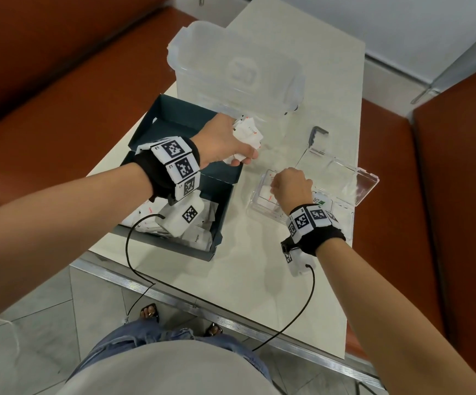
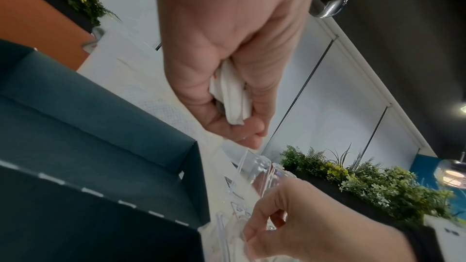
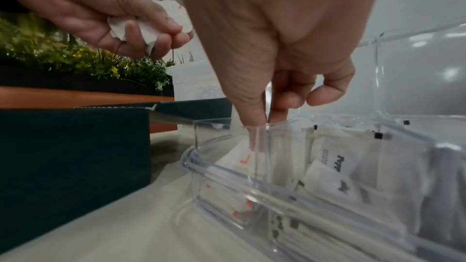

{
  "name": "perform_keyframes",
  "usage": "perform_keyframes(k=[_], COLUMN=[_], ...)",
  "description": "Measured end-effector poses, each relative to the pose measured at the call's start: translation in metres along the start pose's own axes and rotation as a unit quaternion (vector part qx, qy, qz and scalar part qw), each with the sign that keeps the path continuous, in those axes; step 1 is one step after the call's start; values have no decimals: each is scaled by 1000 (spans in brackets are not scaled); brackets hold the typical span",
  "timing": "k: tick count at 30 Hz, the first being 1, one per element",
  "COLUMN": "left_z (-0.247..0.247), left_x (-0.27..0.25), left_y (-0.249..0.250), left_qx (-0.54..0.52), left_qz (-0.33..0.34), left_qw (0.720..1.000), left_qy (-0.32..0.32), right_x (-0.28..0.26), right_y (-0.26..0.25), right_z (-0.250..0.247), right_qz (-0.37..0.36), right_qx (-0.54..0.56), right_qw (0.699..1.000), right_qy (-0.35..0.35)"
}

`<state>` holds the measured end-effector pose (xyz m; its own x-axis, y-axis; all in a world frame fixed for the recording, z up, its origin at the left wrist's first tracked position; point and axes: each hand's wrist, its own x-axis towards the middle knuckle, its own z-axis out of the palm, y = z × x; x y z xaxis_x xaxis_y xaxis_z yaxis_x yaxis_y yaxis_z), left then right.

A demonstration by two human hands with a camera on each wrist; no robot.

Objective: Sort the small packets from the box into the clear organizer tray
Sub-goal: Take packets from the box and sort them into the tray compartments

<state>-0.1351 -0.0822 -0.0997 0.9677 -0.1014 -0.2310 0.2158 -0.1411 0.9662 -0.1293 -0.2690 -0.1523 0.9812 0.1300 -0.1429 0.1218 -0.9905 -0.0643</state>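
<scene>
The left hand (image 1: 225,141) clutches a crumpled bunch of packets (image 1: 246,132); some could spill onto the bench (image 1: 259,266). The right hand (image 1: 292,186) pinches one packet into the tray (image 1: 369,181).

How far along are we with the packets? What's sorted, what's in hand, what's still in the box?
Partly done. The clear tray already holds red-printed packets in one compartment and black-printed ones in the next. In hand: the left hand grips a bunch of packets, and the right hand reaches its fingers into the red compartment. Left: more packets lie in the dark box.
</scene>
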Motion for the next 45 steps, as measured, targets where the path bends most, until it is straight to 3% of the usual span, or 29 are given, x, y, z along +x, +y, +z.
perform_keyframes(k=[9,13,16,19,22,24,27,32,40,45], left_z=[2,3,1,0,4,8,15,23,35,46], left_x=[-4,-7,-9,-11,-13,-15,-16,-17,-16,-13], left_y=[2,3,7,10,13,14,14,16,24,25], left_qx=[-71,-192,-283,-358,-401,-420,-404,-377,-291,-244], left_qz=[-15,-83,-143,-163,-169,-168,-163,-153,-118,-110], left_qw=[997,977,947,918,898,888,894,905,944,960], left_qy=[-19,-44,-53,-60,-64,-78,-104,-121,-105,-86], right_x=[-1,-2,-4,-9,-17,-20,-21,-22,-18,-14], right_y=[-2,-5,-1,3,-3,-10,-13,-1,15,23], right_z=[2,1,-6,-22,-43,-51,-58,-64,-76,-79], right_qz=[-33,-33,-30,-25,-33,-22,-7,22,1,7], right_qx=[-42,-47,-27,130,341,408,482,543,554,584], right_qw=[998,998,999,988,927,903,874,838,832,812], right_qy=[-24,-26,-12,76,152,135,51,44,5,-10])
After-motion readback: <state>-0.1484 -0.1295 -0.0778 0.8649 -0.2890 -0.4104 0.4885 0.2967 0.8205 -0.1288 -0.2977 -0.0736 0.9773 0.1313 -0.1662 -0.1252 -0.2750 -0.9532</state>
